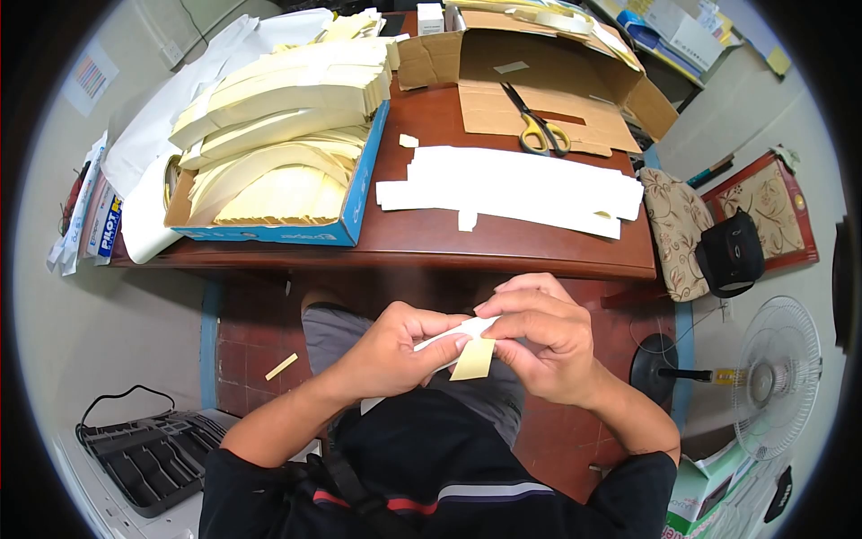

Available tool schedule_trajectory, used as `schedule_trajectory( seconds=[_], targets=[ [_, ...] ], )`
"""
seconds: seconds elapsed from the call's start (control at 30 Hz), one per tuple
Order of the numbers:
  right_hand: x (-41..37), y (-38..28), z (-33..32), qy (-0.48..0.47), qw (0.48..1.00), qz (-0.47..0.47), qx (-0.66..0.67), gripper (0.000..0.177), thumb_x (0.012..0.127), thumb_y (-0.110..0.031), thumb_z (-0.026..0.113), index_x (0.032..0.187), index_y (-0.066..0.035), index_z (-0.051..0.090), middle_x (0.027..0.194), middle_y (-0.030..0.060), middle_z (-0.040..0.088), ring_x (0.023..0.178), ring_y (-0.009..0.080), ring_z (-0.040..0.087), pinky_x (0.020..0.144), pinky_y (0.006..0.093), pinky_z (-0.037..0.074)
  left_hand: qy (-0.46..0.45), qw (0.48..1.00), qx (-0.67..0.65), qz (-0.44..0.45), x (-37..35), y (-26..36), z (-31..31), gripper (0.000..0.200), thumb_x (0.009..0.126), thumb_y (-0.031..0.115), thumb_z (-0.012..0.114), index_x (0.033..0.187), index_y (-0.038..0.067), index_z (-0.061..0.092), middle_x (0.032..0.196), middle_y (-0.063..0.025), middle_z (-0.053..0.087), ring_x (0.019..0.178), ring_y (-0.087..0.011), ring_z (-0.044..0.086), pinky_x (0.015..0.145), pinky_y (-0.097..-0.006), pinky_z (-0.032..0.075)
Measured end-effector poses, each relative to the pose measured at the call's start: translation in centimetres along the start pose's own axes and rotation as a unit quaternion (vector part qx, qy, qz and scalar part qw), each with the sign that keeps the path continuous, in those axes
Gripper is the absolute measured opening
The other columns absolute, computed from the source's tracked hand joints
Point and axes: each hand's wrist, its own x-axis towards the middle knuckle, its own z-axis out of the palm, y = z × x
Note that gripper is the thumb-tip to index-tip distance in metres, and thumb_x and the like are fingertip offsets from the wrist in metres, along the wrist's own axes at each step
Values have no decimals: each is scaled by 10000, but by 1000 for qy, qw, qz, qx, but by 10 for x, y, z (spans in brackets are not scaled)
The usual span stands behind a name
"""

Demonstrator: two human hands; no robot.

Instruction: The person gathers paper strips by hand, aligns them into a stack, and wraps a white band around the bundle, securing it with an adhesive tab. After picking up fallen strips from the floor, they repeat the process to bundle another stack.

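Note:
Over my lap, my left hand [404,346] pinches a white paper strip [446,347] between thumb and fingers. My right hand [548,341] grips the strip's other end, its thumb and fingers pressed together there. From that end a small pale yellow paper piece [472,361] hangs down, between my two thumbs. On the desk ahead lies a spread of white paper strips [521,190], overlapping one another. A blue-sided cardboard box [269,235] to their left is packed with bundles of cream paper strips [278,193].
Scissors with yellow-and-black handles [543,135] lie on an opened cardboard carton [503,112] at the back of the brown desk [404,256]. A fan [772,377] and a chair [669,234] stand at the right. One yellow scrap [281,366] lies on the floor.

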Motion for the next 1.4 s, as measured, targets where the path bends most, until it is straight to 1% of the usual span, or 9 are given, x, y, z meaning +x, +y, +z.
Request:
schedule_trajectory(
  seconds=[0.27,0.4,0.7,1.0,1.1,1.13,1.23,1.27,1.4],
  targets=[
    [-5,-5,2,24,992,-72,-101,277,658,-38,886,905,-119,790,1128,58,753,1098,324,607,959,440,472,47,998,-26,-16,0,7,8,306,1029,130,693,1304,4,736,874,2,739,684,-8,585,588,-201,473],
    [-7,-2,2,23,996,-40,-76,271,674,-19,889,912,-113,800,1149,70,744,1104,316,601,927,426,484,55,997,-16,56,1,-4,14,329,996,7,709,1321,-46,704,1060,-73,774,982,-68,675,867,-221,548],
    [-6,-5,3,42,998,20,35,250,731,40,874,948,-72,819,1213,134,707,1050,273,658,851,367,547,35,990,82,112,-5,5,13,312,1013,22,654,1319,-29,693,1076,-70,769,976,-61,629,872,-241,529],
    [-16,-5,-10,17,974,162,157,153,769,20,870,905,-29,819,1146,172,721,1017,236,714,860,328,566,-67,996,-53,-5,4,4,7,423,973,2,704,1380,-65,607,1148,-113,753,1009,-101,703,855,-233,556],
    [-8,-4,-25,-9,979,82,188,147,758,12,882,883,-32,821,1110,178,724,991,235,720,848,329,570,-247,959,-118,-78,23,21,-9,447,920,41,734,1326,-90,600,1107,-97,743,982,-107,706,841,-242,558],
    [-5,-4,-27,-10,976,60,207,145,753,8,887,874,-44,827,1083,176,727,957,242,724,841,338,575,-330,923,-179,-81,35,13,-14,524,931,235,791,1298,-92,613,1045,-102,734,940,-146,722,825,-271,563],
    [-4,1,-31,-26,971,16,238,147,756,9,887,876,-57,832,1081,179,732,944,256,729,826,344,585,-395,855,-319,-106,54,-4,4,622,981,442,741,1291,-83,618,1033,-125,718,915,-192,723,807,-308,568],
    [-4,3,-32,-21,973,-3,231,146,754,10,886,871,-59,833,1093,184,732,950,264,731,823,343,587,-384,877,-277,-88,52,-2,5,711,1000,590,656,1276,-65,617,1036,-132,698,914,-218,711,778,-330,566],
    [-10,7,-33,1,982,-46,185,146,744,14,883,856,-67,835,1160,206,727,964,290,739,814,346,593,-354,915,-184,-63,44,2,21,486,1097,542,520,1054,62,581,834,1,540,705,-110,609,643,-272,529]
  ],
)
